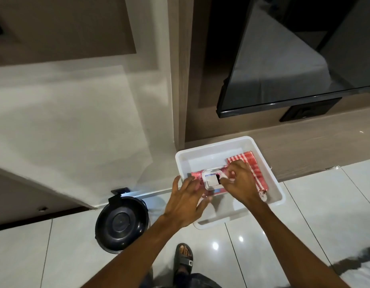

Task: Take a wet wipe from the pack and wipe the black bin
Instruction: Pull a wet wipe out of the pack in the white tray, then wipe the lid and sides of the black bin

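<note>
A pink wet-wipe pack (197, 177) with its white flip lid (211, 179) raised lies in a white plastic tub (273, 179) on the floor. My left hand (188, 202) presses on the pack's near left end, fingers spread. My right hand (240, 181) pinches a white wipe (223, 178) at the lid opening. The black bin (122, 223) with a round lid stands on the tiles to the left, against the wall base, apart from both hands.
A red-and-white striped cloth (253, 163) lies in the tub's right side, partly under my right hand. A wall-mounted TV (294, 59) hangs above a wooden ledge. My sandalled foot (183, 258) stands on the glossy tiles below the tub.
</note>
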